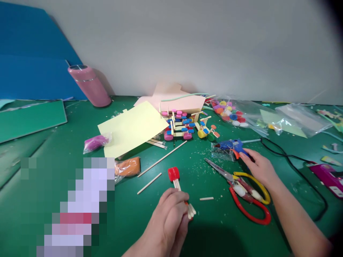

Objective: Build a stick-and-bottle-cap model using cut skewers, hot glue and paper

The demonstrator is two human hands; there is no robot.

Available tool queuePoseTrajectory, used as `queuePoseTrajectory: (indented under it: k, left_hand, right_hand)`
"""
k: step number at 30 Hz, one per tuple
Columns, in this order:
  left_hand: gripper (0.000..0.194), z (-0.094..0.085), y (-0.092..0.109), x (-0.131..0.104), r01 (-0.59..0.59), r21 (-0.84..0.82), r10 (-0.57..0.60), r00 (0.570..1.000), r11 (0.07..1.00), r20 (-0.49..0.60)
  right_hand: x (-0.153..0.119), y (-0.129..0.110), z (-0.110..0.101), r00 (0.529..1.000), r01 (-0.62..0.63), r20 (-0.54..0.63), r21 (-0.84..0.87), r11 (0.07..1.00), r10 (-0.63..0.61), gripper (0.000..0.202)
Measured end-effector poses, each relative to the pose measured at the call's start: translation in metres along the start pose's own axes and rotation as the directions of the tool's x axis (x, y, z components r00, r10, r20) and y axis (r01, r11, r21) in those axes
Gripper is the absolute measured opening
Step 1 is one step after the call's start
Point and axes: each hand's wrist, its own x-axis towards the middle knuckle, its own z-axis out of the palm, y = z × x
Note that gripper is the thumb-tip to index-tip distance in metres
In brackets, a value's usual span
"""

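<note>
- A left hand closes its curled fingers around a small stick frame at the near middle of a green tabletop, pale stick ends showing on either side of the grip
- At the frame's far end sits a glossy red piece, clear of the fingers
- A right hand, partly curled, touches the handle of a blue hot glue gun with an orange trigger; how firmly it grips cannot be told
- Scissors with one red and one yellow handle loop lie open between the two hands, just beside the right one
- Two loose sticks rest left of the frame, a short stick piece to its right
- Beyond, little stick models with blue, pink and yellow parts stand near a pale yellow sheet, with wrapped orange clay before the sheet
- A clear bag of colourful pieces lies farther back, while a pink tumbler stands near the wall at left
</note>
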Motion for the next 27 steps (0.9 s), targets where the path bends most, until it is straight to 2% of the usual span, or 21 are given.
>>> queuePoseTrajectory:
  k: [5,10,14,16,19,21,23,25,27]
  left_hand:
    - [0.029,-0.002,0.002,0.002,0.041,-0.029,-0.043,0.996,0.999,-0.074]
    - [0.027,-0.009,0.001,0.005,0.077,0.115,-0.063,0.991,0.990,-0.120]
    - [0.018,-0.012,-0.003,0.006,0.188,0.199,-0.144,0.965,0.962,-0.218]
    - [0.016,-0.013,-0.005,0.007,0.231,0.193,-0.181,0.953,0.954,-0.243]
    - [0.012,-0.015,-0.007,0.012,0.291,0.150,-0.246,0.933,0.945,-0.261]
    - [0.010,-0.017,-0.006,0.016,0.342,0.115,-0.306,0.919,0.933,-0.249]
    - [0.009,-0.019,-0.005,0.021,0.375,0.101,-0.345,0.909,0.921,-0.232]
    - [0.008,-0.021,-0.003,0.026,0.378,0.097,-0.350,0.910,0.921,-0.223]
    - [0.008,-0.022,0.000,0.029,0.365,0.096,-0.340,0.917,0.926,-0.207]
  right_hand:
    - [0.000,0.008,0.005,1.000,0.025,-0.015,-0.050,0.998,-0.025,0.037]
    - [-0.002,0.005,0.006,0.998,0.028,-0.063,-0.070,0.997,-0.033,0.037]
    - [-0.006,-0.010,-0.005,0.979,-0.005,-0.203,-0.052,0.999,-0.005,0.040]
    - [-0.011,-0.027,-0.012,0.966,0.009,-0.260,0.048,0.999,0.003,0.034]
    - [-0.020,-0.068,-0.017,0.983,0.094,-0.178,0.274,0.957,-0.046,0.022]
    - [-0.026,-0.100,-0.015,0.984,0.169,-0.018,0.388,0.906,-0.176,0.017]
    - [-0.033,-0.130,-0.009,0.929,0.219,0.158,0.494,0.841,-0.335,0.017]
    - [-0.038,-0.152,0.000,0.866,0.270,0.203,0.581,0.768,-0.458,0.016]
    - [-0.042,-0.167,0.008,0.807,0.267,0.248,0.657,0.705,-0.536,0.018]
